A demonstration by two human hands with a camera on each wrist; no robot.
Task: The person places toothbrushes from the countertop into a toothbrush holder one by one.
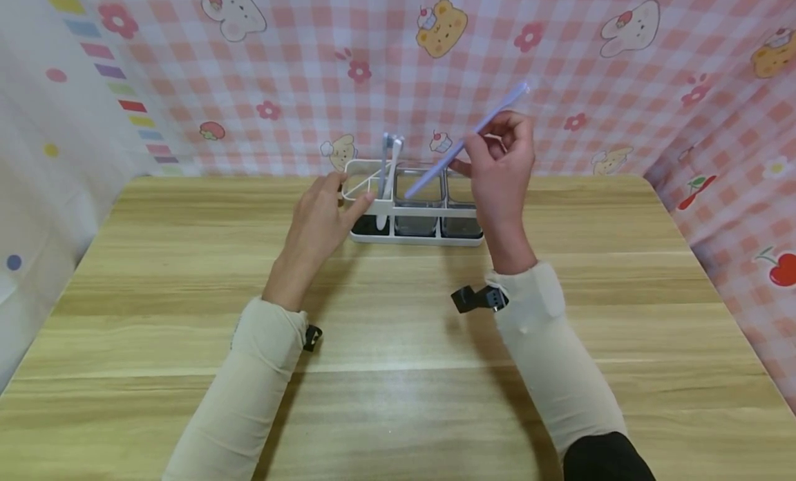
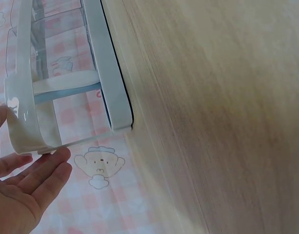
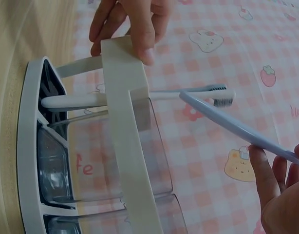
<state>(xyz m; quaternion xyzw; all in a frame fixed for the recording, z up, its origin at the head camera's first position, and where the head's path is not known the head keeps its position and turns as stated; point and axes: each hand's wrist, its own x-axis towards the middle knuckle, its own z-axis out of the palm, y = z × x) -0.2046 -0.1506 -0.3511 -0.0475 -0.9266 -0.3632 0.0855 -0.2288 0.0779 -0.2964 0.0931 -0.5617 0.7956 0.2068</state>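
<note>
A white toothbrush holder with several compartments stands at the back of the table. My left hand grips its left end, thumb over the upper rim and fingers around the outer side. A white toothbrush and a blue-grey toothbrush stand in the left compartment, bristles up. My right hand pinches a lavender toothbrush between thumb and fingers. It is tilted, its handle end lowered toward the holder beside the two upright brushes, its upper end pointing up and right.
Clear cups sit in the middle and right compartments of the holder. Behind it hangs a pink checked cloth with cartoon prints. The wooden table extends in front, and a white cloth hangs at left.
</note>
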